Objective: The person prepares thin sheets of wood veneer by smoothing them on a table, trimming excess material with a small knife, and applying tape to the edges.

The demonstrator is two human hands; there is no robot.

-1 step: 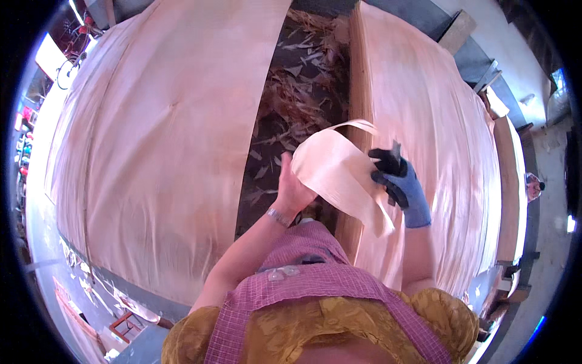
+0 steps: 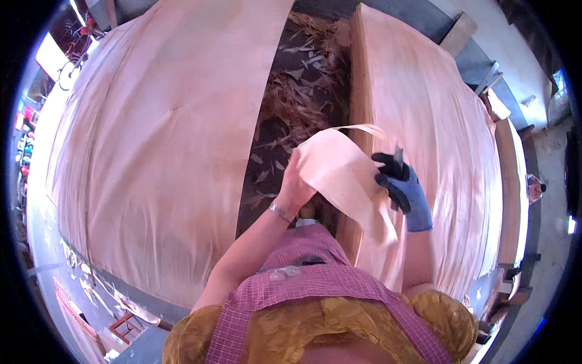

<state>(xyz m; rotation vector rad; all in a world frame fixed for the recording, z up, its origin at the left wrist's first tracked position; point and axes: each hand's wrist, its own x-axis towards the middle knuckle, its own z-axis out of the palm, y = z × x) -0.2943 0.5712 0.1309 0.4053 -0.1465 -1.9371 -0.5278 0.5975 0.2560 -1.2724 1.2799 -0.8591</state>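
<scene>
As I stand by, the view looks from head height, steeply down and forward, upright and very wide, bending straight edges toward its round dark rim. It sits close: the apron [image 2: 315,286] looms at six o'clock, the left hand [image 2: 295,187] falls near dead centre, the right hand [image 2: 402,184] toward three, and scraps [image 2: 297,100] lie farther off at twelve.

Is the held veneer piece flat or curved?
Curved: the veneer piece arches away from the left hand, its lower end bending down.
</scene>
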